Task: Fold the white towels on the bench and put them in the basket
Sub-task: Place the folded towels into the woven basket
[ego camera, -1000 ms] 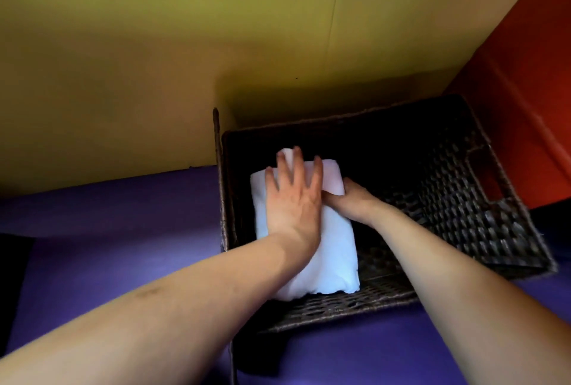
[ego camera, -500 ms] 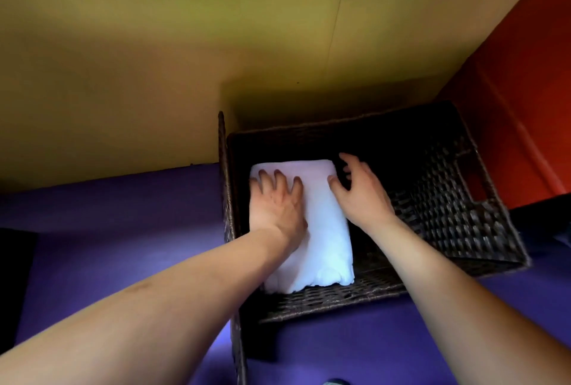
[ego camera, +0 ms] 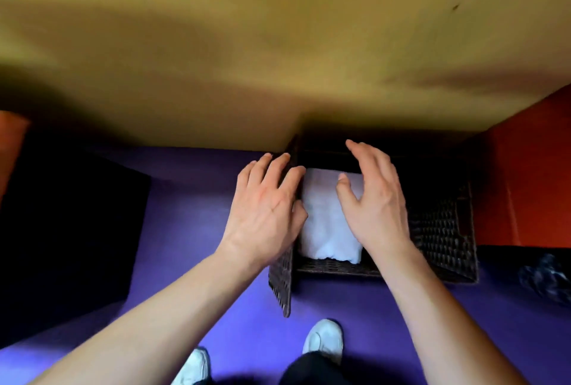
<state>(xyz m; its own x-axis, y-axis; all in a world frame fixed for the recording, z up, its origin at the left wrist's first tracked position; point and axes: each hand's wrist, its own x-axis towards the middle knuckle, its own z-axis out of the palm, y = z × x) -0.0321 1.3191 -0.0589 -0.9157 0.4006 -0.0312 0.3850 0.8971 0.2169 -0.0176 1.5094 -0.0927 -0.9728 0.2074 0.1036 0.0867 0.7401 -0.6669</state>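
A folded white towel (ego camera: 327,217) lies in the woven basket (ego camera: 445,230), between the spread, empty left hand (ego camera: 265,214) at nine o'clock and right hand (ego camera: 374,199) at three.

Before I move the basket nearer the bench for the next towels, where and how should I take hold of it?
Probably by the cut-out handle in the right wall of the dark wicker basket, coming from the right, with the left hand on the left rim. The basket is broad and open-topped, so two opposite grips should keep it level and the folded white towel flat. Both hands hover open.
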